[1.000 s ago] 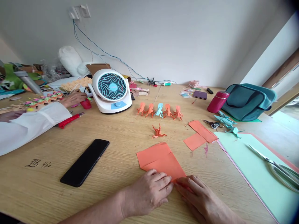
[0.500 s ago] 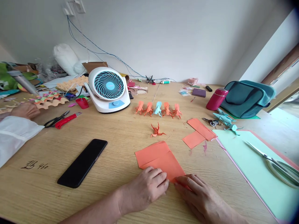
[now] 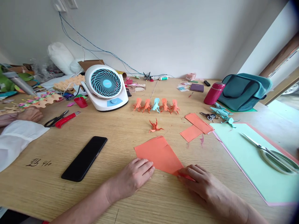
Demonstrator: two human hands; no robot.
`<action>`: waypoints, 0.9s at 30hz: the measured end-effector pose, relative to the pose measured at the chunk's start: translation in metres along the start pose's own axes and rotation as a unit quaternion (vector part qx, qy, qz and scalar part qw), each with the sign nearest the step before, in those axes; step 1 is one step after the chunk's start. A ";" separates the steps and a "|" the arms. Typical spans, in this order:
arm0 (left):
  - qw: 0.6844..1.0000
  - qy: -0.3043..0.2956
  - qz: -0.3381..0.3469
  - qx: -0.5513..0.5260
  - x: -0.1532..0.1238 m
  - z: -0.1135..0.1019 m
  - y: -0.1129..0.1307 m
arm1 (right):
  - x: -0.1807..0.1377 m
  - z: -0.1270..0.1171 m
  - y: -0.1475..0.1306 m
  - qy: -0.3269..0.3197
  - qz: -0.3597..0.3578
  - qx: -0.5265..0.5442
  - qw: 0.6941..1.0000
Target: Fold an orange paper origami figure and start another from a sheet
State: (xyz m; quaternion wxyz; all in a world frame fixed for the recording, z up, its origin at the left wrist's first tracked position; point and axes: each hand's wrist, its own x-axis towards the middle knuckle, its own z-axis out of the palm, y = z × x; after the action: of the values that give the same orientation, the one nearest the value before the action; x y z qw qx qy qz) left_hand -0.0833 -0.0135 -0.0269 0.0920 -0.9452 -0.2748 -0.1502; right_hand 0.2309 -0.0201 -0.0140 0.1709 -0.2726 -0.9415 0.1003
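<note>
Right hand (image 3: 202,182) grips orange paper (image 3: 160,153); left hand (image 3: 133,176) touching; red cup (image 3: 81,103), contents unclear.

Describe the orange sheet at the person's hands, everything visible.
The orange sheet looks like thin, matte, plain paper, four-cornered and roughly flat on the wooden table, set askew. A short crease or slit shows near its upper right edge. The left hand overlaps its near left edge; the right hand covers its near right corner, where whether it is folded can't be told.
</note>
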 end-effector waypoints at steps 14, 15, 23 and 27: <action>0.998 -0.004 -0.054 0.022 -0.030 -0.012 -0.011 | -0.009 -0.009 0.007 0.001 -0.010 -0.011 1.000; 0.998 -0.004 -0.056 0.023 -0.030 -0.012 -0.011 | -0.010 -0.010 0.007 0.004 -0.010 -0.013 1.000; 0.996 0.005 -0.076 0.035 -0.038 -0.012 -0.015 | -0.013 -0.013 0.008 -0.009 -0.024 -0.002 1.000; 0.995 0.003 -0.092 0.029 -0.040 -0.012 -0.015 | -0.015 -0.013 0.008 -0.005 -0.025 -0.001 1.000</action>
State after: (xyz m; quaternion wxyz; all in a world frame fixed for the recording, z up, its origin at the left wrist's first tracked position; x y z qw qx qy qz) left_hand -0.1265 -0.0234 -0.0273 0.1063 -0.9124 -0.3646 -0.1524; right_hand 0.2514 -0.0202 -0.0079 0.1682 -0.2486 -0.9490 0.0968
